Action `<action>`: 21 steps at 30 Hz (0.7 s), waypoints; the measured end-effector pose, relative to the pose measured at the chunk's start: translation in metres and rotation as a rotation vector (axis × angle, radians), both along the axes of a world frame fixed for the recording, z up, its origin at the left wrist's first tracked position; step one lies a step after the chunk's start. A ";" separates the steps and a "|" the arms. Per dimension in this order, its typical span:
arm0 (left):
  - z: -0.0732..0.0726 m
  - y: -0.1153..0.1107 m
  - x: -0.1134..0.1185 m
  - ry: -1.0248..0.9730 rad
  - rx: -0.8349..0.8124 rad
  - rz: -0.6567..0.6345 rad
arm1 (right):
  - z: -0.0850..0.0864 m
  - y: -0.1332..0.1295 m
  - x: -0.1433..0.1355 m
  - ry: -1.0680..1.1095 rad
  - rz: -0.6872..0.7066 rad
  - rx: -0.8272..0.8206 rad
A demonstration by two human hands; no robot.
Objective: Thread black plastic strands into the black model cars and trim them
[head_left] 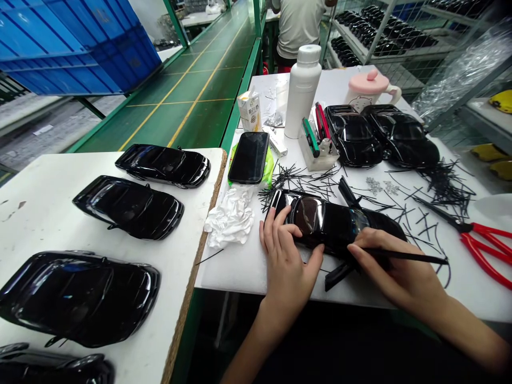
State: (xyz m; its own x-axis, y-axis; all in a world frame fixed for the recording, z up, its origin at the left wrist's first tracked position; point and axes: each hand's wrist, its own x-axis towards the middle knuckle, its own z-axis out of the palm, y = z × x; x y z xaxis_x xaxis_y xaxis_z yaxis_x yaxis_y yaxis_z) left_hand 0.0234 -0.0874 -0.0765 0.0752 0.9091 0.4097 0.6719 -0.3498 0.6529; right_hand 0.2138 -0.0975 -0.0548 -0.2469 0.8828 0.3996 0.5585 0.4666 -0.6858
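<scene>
A glossy black model car [334, 221] lies across the white worktop with both front doors swung out. My left hand [286, 250] grips its rear half, fingers over the trunk and rear window, thumb at the near side. My right hand [394, 266] pinches a slim black tool [412, 256], possibly tweezers, by the windshield and open near door [340, 274]. The tool's tip is hidden behind my fingers. The far door [349, 192] sticks outward. Thin black strips [304, 181] are strewn behind the car, with small clear pieces [380, 185] among them.
Red-handled cutters [486, 248] lie at right. Two black model cars [354, 136], a white bottle [303, 90], a pink-lidded mug [368, 88], a tool holder [320, 154], a phone [248, 157] and crumpled tissue [230, 216] stand behind. More cars [128, 205] occupy the left board, beside a green conveyor [192, 80].
</scene>
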 end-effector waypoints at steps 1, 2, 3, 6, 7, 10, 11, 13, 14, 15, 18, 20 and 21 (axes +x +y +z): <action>0.000 0.000 0.000 0.000 -0.001 0.001 | 0.001 0.001 -0.001 -0.013 0.018 -0.002; 0.000 0.000 0.000 -0.001 -0.001 0.003 | 0.003 0.001 -0.002 -0.026 0.035 0.003; 0.000 0.001 0.000 0.000 0.001 0.003 | 0.004 0.002 -0.003 -0.039 0.049 0.009; 0.001 0.001 0.000 0.005 0.010 0.001 | 0.006 0.004 -0.007 -0.053 0.058 0.002; 0.001 0.001 0.000 0.007 0.012 0.001 | 0.006 0.004 -0.007 -0.049 0.055 -0.013; 0.001 0.000 0.000 0.013 0.006 0.001 | 0.003 0.003 -0.008 -0.013 0.039 -0.051; 0.001 0.000 0.000 0.014 0.005 0.000 | 0.001 0.003 -0.007 0.002 0.031 -0.054; 0.001 0.000 0.000 0.013 0.008 0.001 | -0.002 0.001 -0.005 0.037 0.015 -0.043; 0.001 0.000 0.000 0.012 0.010 0.002 | -0.003 0.001 -0.004 0.055 0.007 -0.031; 0.001 0.000 0.000 0.012 0.011 0.003 | -0.003 0.001 -0.003 0.075 -0.002 -0.018; 0.001 0.001 0.000 0.016 0.004 0.005 | -0.002 0.001 0.000 0.114 -0.029 0.003; 0.001 0.001 0.000 0.017 -0.002 0.007 | -0.001 0.002 0.000 0.114 -0.027 0.000; 0.001 0.001 0.000 0.017 -0.006 0.008 | -0.001 0.002 0.001 0.109 -0.019 -0.004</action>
